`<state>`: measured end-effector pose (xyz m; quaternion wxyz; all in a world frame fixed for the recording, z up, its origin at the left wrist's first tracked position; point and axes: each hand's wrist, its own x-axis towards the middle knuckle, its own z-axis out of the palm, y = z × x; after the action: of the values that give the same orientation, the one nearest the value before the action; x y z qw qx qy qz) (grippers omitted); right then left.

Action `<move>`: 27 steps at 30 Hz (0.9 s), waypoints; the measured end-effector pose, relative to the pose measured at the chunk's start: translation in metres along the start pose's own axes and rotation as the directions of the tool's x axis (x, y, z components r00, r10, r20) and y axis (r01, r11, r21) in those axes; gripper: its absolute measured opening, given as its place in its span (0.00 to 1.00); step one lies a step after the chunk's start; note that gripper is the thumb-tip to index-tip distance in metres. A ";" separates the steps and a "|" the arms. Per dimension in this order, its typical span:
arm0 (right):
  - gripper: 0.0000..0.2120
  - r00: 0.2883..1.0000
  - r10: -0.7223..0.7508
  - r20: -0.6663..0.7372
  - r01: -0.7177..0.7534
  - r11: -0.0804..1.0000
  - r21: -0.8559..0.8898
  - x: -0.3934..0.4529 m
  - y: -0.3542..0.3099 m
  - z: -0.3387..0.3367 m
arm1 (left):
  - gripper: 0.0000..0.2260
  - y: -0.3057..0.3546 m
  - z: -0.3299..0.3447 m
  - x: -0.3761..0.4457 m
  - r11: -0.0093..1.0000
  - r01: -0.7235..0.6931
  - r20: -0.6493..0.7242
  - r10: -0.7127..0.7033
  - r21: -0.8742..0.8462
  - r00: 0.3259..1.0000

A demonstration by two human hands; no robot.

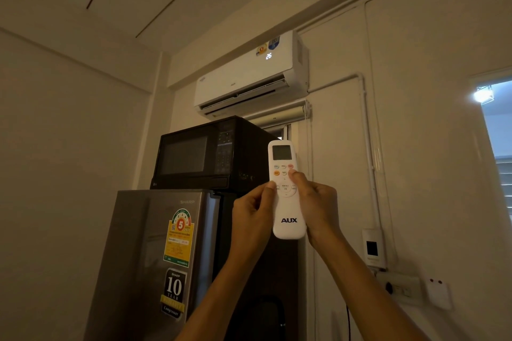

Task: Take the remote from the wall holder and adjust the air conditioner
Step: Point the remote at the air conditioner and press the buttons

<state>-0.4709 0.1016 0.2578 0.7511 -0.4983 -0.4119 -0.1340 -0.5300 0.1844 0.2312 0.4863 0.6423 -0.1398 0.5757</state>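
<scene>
The white remote point(286, 191) is held upright in front of the person, its small grey screen at the top and the letters AUX near its lower end. It is out of the wall holder point(373, 248), a white bracket with a dark window that is mounted on the right-hand wall, well apart from the remote and lower down.

Both hands grip it. The left hand point(253, 219) is curled around the remote's left edge, its thumb lying against the side next to the round MENU/OK pad. The right hand point(315, 209) wraps the right edge, and its thumb reaches up over the face to rest on a button at the right end of the second row of small buttons, just under a red one.

The top of the remote points up toward the air conditioner point(250, 77), a white unit high on the far wall. Its front shows a lit 26, and the flap along its underside stands open.

Below the unit and behind the remote sits a black microwave point(205, 155), which stands on top of a grey Sharp refrigerator point(155, 257) carrying a number 5 energy label and a 10-year sticker. Near the lower right, a power outlet point(399, 286) is fixed to the wall just under the holder.
</scene>
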 end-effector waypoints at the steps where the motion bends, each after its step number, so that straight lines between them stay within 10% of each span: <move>1: 0.07 1.000 -0.004 -0.002 0.004 1.000 -0.001 0.001 -0.001 0.000 | 0.07 0.001 0.000 0.001 1.000 -0.002 -0.001 0.002 0.000 1.000; 27: 0.08 1.000 0.026 -0.010 -0.026 0.999 -0.023 0.008 -0.004 0.003 | 0.08 0.002 -0.001 0.007 1.000 -0.010 0.005 0.010 -0.029 1.000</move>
<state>-0.4697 0.1044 0.2666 0.7490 -0.5116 -0.4000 -0.1315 -0.5299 0.1865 0.2384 0.4923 0.6358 -0.1527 0.5745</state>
